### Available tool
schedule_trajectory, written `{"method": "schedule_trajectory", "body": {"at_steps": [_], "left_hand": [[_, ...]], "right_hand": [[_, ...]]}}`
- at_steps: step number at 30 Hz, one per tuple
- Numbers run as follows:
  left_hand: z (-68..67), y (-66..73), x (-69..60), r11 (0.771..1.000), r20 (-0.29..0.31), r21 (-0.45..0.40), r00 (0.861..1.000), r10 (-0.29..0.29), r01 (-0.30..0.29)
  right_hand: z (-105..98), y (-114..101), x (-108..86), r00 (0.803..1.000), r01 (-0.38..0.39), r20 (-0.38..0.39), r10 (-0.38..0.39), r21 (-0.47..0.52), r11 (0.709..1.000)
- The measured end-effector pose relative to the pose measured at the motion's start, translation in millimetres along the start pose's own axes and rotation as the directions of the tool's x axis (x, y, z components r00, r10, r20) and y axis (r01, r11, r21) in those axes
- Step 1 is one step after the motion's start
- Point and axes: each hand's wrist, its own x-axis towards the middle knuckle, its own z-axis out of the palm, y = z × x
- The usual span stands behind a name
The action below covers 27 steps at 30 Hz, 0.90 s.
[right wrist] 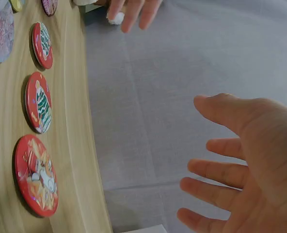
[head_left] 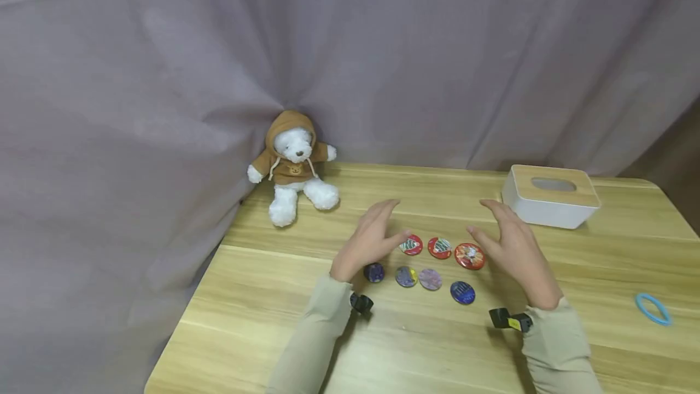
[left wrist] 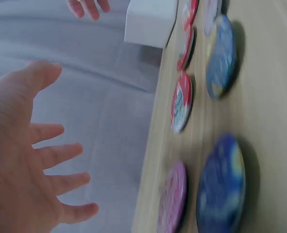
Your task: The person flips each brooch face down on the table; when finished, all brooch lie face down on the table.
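In the head view, glossy disc-shaped button badges [head_left: 470, 256] lie flat on a pale wood-grain table [head_left: 415, 345]. Three red ones form a row; nearer the person lie a dark navy, a blue-and-yellow, a mottled lilac and a deep blue badge. The left hand [head_left: 369, 239] and right hand [head_left: 516, 251] hover to either side, both released, fingers extended. Smooth khaki sleeves [head_left: 317, 333] cover the forearms. A fluffy white teddy bear [head_left: 283, 205] in a brown hooded top sits before a softly folded grey-mauve curtain [head_left: 383, 65]; to the right stand a rounded, boxy white tissue box [head_left: 552, 213] with a wood-look lid and, nearer, a thin light-blue ring [head_left: 638, 303].

In the left wrist view, the left hand's fingers are spread, apart from the badges; a pink badge [left wrist: 172, 199] lies beside the navy one, both blurred.

In the right wrist view, the right hand is likewise spread and unladen, clear of the shiny, slightly domed red badges, two printed with green-and-white trees.
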Motion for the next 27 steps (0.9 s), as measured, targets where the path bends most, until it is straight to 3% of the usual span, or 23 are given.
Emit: {"method": "schedule_trajectory", "body": {"at_steps": [5,10,19,27], "left_hand": [[6.1,12.1,11.2,1.000,0.014,-0.028,1.000,0.011,-0.010],[16.8,25.4,24.1,0.999,0.049,-0.008,0.998,0.039,-0.039],[39.6,44.1,34.6,1.000,0.124,0.001,0.992,0.023,-0.024],[56.3,57.3,43.6,1.000,0.204,0.017,0.979,0.009,-0.013]], "right_hand": [[-2.2,2.1,-1.2,0.999,0.017,-0.051,-0.017,-0.001,1.000],[-4.8,7.2,-2.3,0.999,0.009,-0.041,-0.009,-0.007,1.000],[0.0,15.6,-5.6,0.995,-0.044,0.091,0.043,0.012,0.999],[-0.7,21.2,-4.4,0.973,-0.090,0.212,0.093,-0.023,0.996]]}}
